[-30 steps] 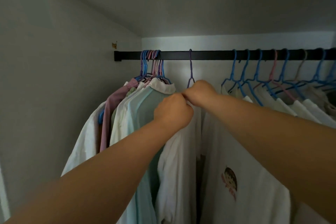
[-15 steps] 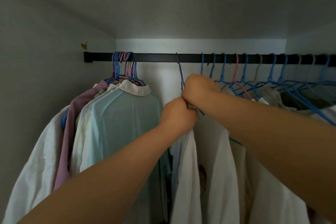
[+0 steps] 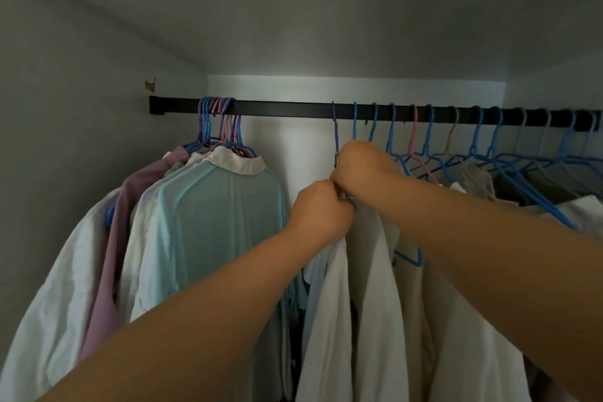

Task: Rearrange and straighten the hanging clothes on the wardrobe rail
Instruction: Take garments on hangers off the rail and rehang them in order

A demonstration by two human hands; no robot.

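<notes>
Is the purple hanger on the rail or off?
On. The purple hanger has its hook over the black rail; right hand hides its lower part.

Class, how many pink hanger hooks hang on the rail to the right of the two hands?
1: a pink hanger hook sits on the rail among the blue ones, right of the hands. Others may be hidden at the dim far right.

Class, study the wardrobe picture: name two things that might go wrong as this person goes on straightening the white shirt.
1. Both hands, left hand and right hand, grip the white shirt at its collar; a tug might slip it off the purple hanger.
2. The blue hangers crowd the black rail just right of it; sliding it that way may tangle their hooks.
</notes>
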